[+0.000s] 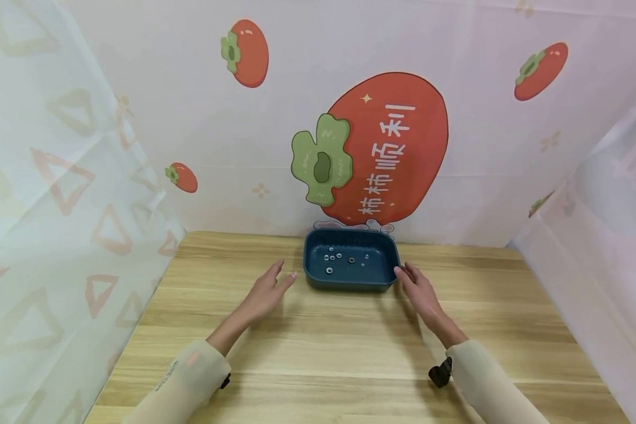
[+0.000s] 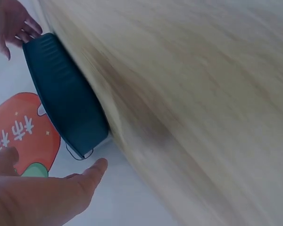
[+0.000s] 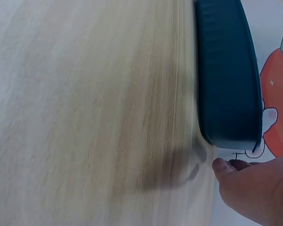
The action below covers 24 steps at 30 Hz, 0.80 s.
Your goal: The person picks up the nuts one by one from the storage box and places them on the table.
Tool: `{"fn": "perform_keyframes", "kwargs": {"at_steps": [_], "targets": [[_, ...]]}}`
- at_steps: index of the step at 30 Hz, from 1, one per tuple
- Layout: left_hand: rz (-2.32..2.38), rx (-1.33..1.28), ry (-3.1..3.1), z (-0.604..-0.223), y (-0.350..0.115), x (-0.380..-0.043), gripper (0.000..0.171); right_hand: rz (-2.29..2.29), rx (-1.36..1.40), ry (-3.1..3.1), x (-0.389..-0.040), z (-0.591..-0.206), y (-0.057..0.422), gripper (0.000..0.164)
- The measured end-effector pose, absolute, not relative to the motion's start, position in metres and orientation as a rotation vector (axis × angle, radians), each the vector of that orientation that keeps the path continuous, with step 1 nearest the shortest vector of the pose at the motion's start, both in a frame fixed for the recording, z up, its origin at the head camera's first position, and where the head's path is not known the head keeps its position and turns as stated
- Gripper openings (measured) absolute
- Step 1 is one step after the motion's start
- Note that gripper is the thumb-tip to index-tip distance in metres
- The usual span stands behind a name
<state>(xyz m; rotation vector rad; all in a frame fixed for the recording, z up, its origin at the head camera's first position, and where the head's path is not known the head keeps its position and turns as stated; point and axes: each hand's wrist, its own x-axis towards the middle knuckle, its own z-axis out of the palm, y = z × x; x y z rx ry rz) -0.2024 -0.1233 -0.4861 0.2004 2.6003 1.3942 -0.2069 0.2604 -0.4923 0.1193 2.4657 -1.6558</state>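
Note:
A dark blue rectangular tray (image 1: pixel 350 287) stands at the back of the wooden table, against the printed backdrop. Scattered on its floor are several small metal rings, which look like nuts (image 1: pixel 330 271); their exact kind is too small to tell. My left hand (image 1: pixel 265 294) is held out to the left of the tray, thumb and fingers apart and holding nothing. At the tray's right end is my right hand (image 1: pixel 423 297), its fingers extended. The right wrist view shows the right thumb (image 3: pixel 222 167) close by the tray's end wall, apparently not gripping it.
The wood-grain table (image 1: pixel 323 353) spreads in front of the tray. A white cloth backdrop (image 1: pixel 487 165) with printed persimmons rises directly behind it, and cloth sides stand at left and right. Dark straps (image 1: pixel 441 373) show at the sleeve cuffs.

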Motion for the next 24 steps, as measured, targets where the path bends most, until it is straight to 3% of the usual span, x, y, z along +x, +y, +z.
{"fn": "perform_keyframes", "kwargs": {"at_steps": [9,16,24], "targets": [[1.69,0.037,2.348,-0.492,-0.107,-0.218,0.089,-1.724,0.194,2.413,-0.217,-0.498,0.255,0.085],[1.844,-0.034,2.219,-0.497,-0.089,-0.23,0.076,-1.807,0.241,2.357,-0.224,-0.503,0.252,0.076],[1.925,-0.073,2.117,-0.503,-0.079,-0.238,0.073,-1.858,0.265,2.344,-0.232,-0.508,0.242,0.06]]}}
